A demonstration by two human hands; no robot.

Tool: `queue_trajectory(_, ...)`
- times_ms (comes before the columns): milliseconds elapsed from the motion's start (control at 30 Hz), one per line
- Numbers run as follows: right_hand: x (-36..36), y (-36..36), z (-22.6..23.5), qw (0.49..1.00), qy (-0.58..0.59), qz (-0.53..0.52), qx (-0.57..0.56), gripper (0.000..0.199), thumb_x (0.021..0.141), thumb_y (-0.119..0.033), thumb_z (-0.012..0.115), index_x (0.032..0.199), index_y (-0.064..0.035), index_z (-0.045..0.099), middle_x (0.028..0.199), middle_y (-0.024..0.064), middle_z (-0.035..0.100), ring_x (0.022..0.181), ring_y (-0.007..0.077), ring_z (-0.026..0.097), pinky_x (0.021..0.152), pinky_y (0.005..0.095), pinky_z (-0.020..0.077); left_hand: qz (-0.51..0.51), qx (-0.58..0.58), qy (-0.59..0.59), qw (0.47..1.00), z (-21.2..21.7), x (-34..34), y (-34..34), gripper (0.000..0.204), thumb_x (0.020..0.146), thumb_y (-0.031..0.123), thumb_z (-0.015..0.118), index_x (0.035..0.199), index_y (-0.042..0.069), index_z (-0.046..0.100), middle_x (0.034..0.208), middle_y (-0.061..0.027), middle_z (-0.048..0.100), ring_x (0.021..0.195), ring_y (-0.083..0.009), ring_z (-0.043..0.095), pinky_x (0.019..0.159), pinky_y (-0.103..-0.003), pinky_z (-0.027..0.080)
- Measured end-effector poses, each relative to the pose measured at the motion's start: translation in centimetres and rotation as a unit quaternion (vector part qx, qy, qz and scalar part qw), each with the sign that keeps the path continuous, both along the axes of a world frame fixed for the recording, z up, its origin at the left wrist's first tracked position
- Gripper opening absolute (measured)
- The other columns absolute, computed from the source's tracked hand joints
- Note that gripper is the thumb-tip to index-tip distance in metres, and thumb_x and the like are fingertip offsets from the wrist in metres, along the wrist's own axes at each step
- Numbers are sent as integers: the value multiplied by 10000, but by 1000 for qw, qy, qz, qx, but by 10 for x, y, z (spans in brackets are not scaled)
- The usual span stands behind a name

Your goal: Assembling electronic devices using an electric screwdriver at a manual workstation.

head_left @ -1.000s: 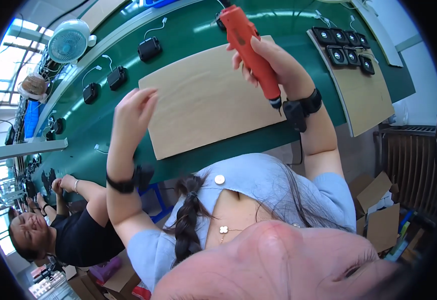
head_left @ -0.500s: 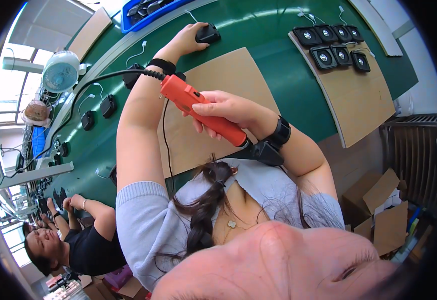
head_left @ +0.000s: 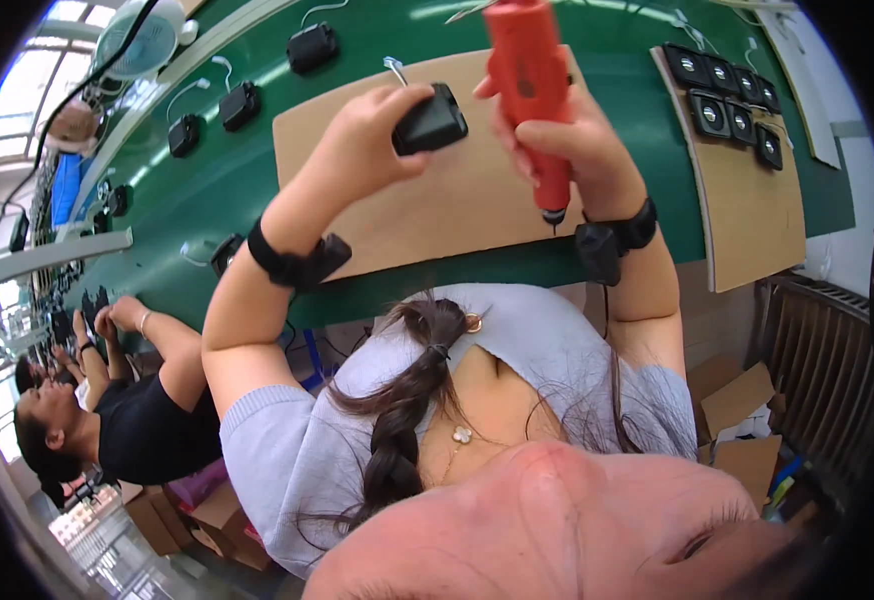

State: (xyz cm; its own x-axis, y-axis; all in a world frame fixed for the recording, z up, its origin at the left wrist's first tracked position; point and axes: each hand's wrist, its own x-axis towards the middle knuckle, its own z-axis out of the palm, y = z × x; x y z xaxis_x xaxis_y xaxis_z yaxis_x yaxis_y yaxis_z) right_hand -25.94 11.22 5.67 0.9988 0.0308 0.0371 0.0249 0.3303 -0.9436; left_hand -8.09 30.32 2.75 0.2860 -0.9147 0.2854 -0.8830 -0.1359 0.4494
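Note:
My left hand (head_left: 365,135) grips a small black speaker box (head_left: 435,122) between thumb and fingers, over the brown cardboard sheet (head_left: 437,210) on the green table. A white-tipped lead (head_left: 394,66) shows at the box's far edge. In my right hand (head_left: 587,140) is a red electric screwdriver (head_left: 529,75), fingers wrapped round its body. Its thin bit (head_left: 555,228) points back toward me, apart from the box. The tool's far end runs out of the picture. Black bands with small black blocks sit on both wrists.
Several black speakers (head_left: 709,115) stand in rows on another cardboard sheet (head_left: 752,225) at the right. More black boxes with white leads (head_left: 240,105) lie on the left of the green table (head_left: 227,180). A fan (head_left: 142,40) is at far left; a co-worker (head_left: 152,420) sits left.
My left hand has come back nearer from the far side, bringing the black speaker box over the cardboard. My right hand has moved away from me and turned the screwdriver more upright.

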Motion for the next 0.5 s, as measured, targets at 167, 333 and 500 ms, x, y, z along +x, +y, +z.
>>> queue_trajectory(167,13,28,13,963,-172,-206,-37,412,917,-164,666,1256,-4,494,892,76,626,668,125,627,590,252,516,10,18,69,997,-25,-52,66,643,659,128,820,1267,92,611,1218,-189,601,1089,-401,599,941,-441,511)
queue_trajectory(333,35,82,33,956,-144,-250,-51,524,932,-142,671,1355,-18,386,955,98,627,688,137,635,603,253,526,20,-52,124,991,-54,-59,86,649,682,112,828,1294,118,612,1271,-180,557,1117,-396,579,963,-452,501)
queue_trajectory(500,75,73,-28,847,-506,-162,28,507,940,-148,659,1351,-19,390,940,98,628,679,136,629,611,253,534,45,-84,112,989,-59,-70,88,654,700,150,848,1312,150,615,1294,-171,536,1142,-389,567,970,-450,499)
